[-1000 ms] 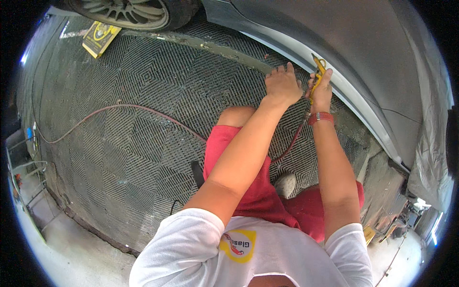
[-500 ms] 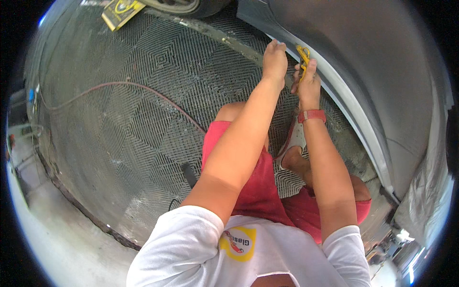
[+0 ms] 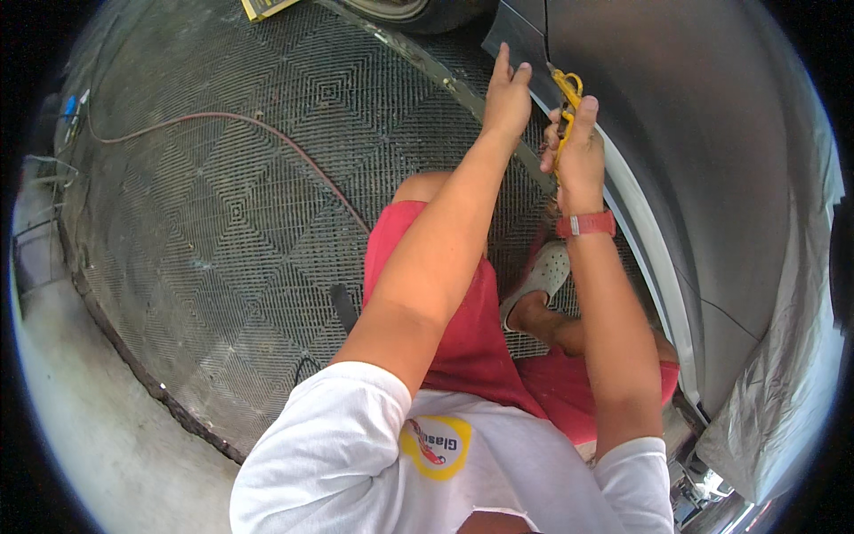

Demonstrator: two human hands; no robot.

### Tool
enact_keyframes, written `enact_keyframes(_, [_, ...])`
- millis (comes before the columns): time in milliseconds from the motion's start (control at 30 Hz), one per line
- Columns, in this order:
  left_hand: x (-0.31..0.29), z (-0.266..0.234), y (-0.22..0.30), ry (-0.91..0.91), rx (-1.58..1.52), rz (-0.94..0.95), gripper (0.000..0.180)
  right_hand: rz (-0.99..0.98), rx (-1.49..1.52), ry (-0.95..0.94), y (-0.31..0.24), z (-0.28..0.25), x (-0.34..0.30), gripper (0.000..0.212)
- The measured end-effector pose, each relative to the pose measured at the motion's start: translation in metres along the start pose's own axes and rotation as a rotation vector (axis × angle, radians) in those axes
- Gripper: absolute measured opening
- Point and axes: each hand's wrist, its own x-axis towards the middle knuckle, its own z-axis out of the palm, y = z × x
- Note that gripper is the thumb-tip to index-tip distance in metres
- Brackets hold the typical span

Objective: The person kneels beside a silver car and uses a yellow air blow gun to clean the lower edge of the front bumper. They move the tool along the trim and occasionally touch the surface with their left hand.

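My left hand (image 3: 509,100) is at the lower edge of the dark grey car body panel (image 3: 685,116), index finger stretched out and thumb apart. Nothing shows in it, though its lower fingers are partly hidden. Just to its right, my right hand (image 3: 580,147) is closed around a yellow open-framed tool (image 3: 569,87) with a looped outline and a short dark tip. That tip points up at the panel, close to a vertical seam. What kind of tool it is I cannot make out. A pale strip (image 3: 630,182) runs along the panel's bottom, beside my right wrist.
A ribbed dark floor mat (image 3: 240,205) lies below, crossed by a reddish hose (image 3: 294,147). At the top is a wheel (image 3: 400,11), with a yellow packet (image 3: 265,9) to its left. Grey plastic sheeting (image 3: 774,392) hangs at the right. My light clog (image 3: 544,267) is near the sill.
My left hand has opened from a closed grip, index finger now extended. The tool in my right hand has come nearer the panel seam. The view has shifted slightly.
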Motion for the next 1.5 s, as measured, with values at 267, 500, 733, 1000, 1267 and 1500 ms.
enact_keyframes(267, [0.034, 0.041, 0.023, 0.126, 0.268, 0.370, 0.080, 0.087, 0.028, -0.010, -0.052, -0.035, -0.061, 0.077])
enact_keyframes(500, [0.059, 0.062, 0.004, 0.269, 0.286, 0.360, 0.084, 0.144, 0.148, -0.023, -0.059, -0.059, -0.082, 0.075])
enact_keyframes(733, [0.085, 0.014, -0.090, 0.394, -0.031, -0.136, 0.097, 0.267, 0.214, -0.024, -0.048, -0.067, -0.091, 0.078])
enact_keyframes(1000, [0.097, -0.002, -0.057, 0.252, -0.176, -0.281, 0.112, 0.279, 0.207, 0.000, -0.029, -0.078, -0.082, 0.077])
enact_keyframes(1267, [0.072, 0.044, -0.159, 0.071, 0.043, -0.152, 0.090, 0.368, 0.169, -0.003, -0.011, -0.078, -0.081, 0.079])
enact_keyframes(1500, [0.004, 0.063, -0.170, -0.343, -0.113, -0.519, 0.103, 0.442, 0.119, 0.114, -0.010, -0.071, -0.074, 0.074])
